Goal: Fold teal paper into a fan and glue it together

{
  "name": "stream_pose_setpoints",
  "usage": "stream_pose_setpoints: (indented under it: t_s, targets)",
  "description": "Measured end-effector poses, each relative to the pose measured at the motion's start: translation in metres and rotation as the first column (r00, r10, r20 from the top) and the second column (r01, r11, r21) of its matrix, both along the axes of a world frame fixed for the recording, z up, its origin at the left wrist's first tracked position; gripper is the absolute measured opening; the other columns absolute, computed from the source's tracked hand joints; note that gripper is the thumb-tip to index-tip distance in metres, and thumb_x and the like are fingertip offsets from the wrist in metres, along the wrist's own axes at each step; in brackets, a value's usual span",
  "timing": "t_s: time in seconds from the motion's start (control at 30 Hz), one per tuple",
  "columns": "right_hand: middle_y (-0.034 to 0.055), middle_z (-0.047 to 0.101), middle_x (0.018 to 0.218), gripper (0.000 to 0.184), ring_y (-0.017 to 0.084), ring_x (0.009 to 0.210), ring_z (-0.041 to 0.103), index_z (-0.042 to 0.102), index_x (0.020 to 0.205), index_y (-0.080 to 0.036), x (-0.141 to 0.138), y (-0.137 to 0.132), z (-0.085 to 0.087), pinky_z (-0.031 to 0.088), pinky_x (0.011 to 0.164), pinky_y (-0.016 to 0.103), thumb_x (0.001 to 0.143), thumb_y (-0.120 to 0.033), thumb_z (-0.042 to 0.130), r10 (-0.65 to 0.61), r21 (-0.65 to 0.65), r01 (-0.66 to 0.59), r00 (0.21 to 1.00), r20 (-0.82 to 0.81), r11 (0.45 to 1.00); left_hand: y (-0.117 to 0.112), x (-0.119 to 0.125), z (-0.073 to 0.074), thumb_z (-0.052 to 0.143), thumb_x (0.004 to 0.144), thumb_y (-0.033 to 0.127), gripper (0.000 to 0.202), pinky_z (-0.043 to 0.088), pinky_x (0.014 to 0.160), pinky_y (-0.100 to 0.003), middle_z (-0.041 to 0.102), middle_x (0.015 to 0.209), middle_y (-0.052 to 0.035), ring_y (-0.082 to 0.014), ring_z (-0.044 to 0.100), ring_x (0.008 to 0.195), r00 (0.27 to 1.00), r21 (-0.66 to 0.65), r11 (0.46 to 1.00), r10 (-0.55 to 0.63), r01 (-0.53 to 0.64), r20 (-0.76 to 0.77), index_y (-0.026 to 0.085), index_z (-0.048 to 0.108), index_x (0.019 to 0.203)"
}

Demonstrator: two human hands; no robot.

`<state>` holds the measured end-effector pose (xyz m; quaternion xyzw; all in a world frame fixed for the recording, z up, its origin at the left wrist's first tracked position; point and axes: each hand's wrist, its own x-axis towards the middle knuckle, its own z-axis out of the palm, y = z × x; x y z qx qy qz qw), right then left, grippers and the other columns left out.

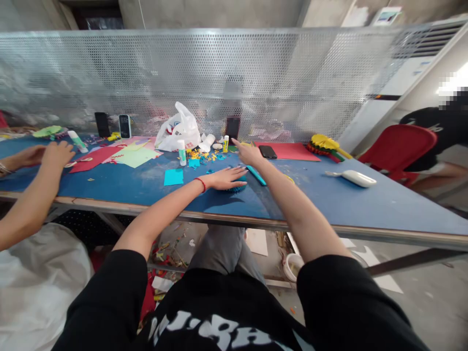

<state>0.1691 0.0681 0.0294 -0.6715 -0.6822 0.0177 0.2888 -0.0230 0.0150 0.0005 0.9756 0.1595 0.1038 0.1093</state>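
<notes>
My left hand (226,178) lies flat with its fingers stretched out on top of a teal fringed paper piece (236,188), covering most of it. Over the table, my right hand (251,155) reaches forward, its index finger extended towards an upright phone (232,127) and a yellow glue stick (225,144). Nothing shows in that hand; its other fingers are partly hidden. Just below it is a long teal object (256,175). Left of my hands are a bright blue paper square (173,177) and a white glue stick (182,153) standing upright.
Orange and blue paper scraps (208,157) lie around a white plastic bag (179,131). A black phone (268,152) rests by red paper (292,151). Farther right are a yellow paper flower (324,145) and a white object (358,178). At left, a co-worker's hands (58,154) work near red paper.
</notes>
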Motion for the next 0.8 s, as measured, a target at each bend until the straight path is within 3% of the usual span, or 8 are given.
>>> stream_pose_setpoints:
  t_s: [0.07,0.13,0.17,0.4,0.6,0.8]
  targets:
    - [0.0189,0.072,0.133,0.070,0.035,0.119,0.069,0.030,0.167,-0.030,0.017,0.009,0.014,0.048,0.101,0.047,0.101,-0.023,0.052,0.061,-0.099,-0.020,0.902,0.428,0.995,-0.001,-0.001,0.011,0.032,0.106,0.061,0.079,0.010,0.134,-0.044,0.021,0.175,-0.0116,-0.0252,0.014,0.165,0.993,-0.043,0.998,-0.046,0.041,-0.111,0.011,0.027,0.167]
    - [0.0215,0.071,0.135,0.078,0.036,0.116,0.071,0.007,0.171,-0.030,0.031,0.022,0.027,0.050,0.096,0.047,0.103,-0.020,0.043,0.069,-0.143,0.035,0.747,0.662,0.989,-0.004,0.002,0.018,0.031,0.108,0.057,0.079,0.004,0.135,-0.042,0.014,0.177,-0.0108,-0.0232,0.005,0.166,0.983,-0.063,0.994,-0.098,0.090,-0.155,0.008,0.021,0.168]
    - [0.0227,0.071,0.134,0.080,0.036,0.114,0.072,-0.001,0.171,-0.029,0.038,0.029,0.031,0.051,0.094,0.046,0.104,-0.020,0.041,0.058,-0.148,0.066,0.707,0.705,0.987,-0.005,0.005,0.019,0.031,0.108,0.056,0.078,0.004,0.135,-0.042,0.014,0.177,-0.0110,-0.0229,0.005,0.166,0.981,-0.065,0.992,-0.116,0.107,-0.157,0.006,0.021,0.168]
    - [0.0238,0.076,0.117,0.085,0.033,0.104,0.075,-0.022,0.165,-0.021,0.067,0.098,0.033,0.052,0.085,0.039,0.104,-0.019,0.036,0.094,-0.203,0.118,0.598,0.796,0.972,0.009,0.027,0.001,0.034,0.110,0.054,0.073,0.011,0.135,-0.048,0.022,0.175,-0.0115,-0.0245,0.009,0.165,0.945,-0.039,0.964,-0.266,0.264,-0.189,0.010,0.025,0.167]
    - [0.0235,0.077,0.113,0.083,0.033,0.101,0.076,-0.023,0.165,-0.020,0.075,0.157,0.034,0.052,0.085,0.040,0.103,-0.013,0.032,0.093,-0.188,0.085,0.629,0.772,0.979,0.013,0.026,-0.003,0.038,0.108,0.062,0.077,0.010,0.135,-0.055,0.022,0.174,-0.0121,-0.0274,0.011,0.165,0.940,-0.034,0.955,-0.297,0.295,-0.167,0.015,0.025,0.168]
    - [0.0267,0.074,0.122,0.081,0.036,0.109,0.075,-0.025,0.164,-0.016,0.072,0.192,0.025,0.052,0.091,0.044,0.103,-0.012,0.029,0.041,-0.162,0.114,0.684,0.728,0.980,0.012,0.023,-0.005,0.039,0.107,0.065,0.079,0.007,0.135,-0.054,0.020,0.175,-0.0116,-0.0274,0.007,0.165,0.948,-0.019,0.954,-0.300,0.299,-0.111,0.017,0.026,0.168]
